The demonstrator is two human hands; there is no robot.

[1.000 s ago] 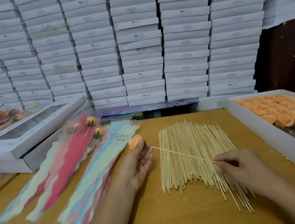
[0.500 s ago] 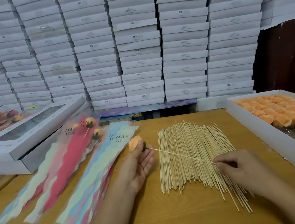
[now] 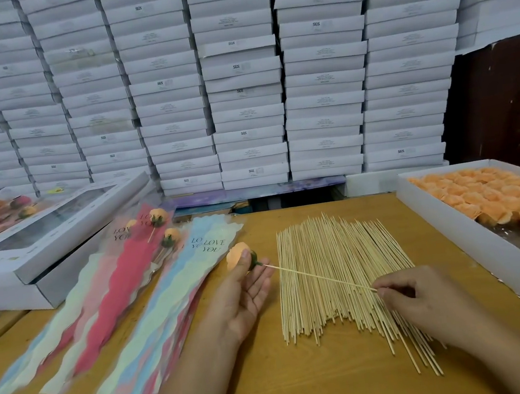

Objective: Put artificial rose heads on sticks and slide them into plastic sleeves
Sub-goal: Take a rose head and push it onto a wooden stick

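Even, soft, fairly bright light; shadows under the hands point(image 3: 421, 298) on the tabletop point(image 3: 308, 384) are faint. Wide-angle bowing bends the stacked boxes point(image 3: 237, 78) outward; left-edge sleeves point(image 3: 123, 298) are blurred.

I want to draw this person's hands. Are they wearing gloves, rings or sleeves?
No. The left hand and the right hand are both bare: no gloves, no rings, no watch or bracelet in sight. Both forearms are bare too, with no sleeve showing down to the picture's bottom edge.
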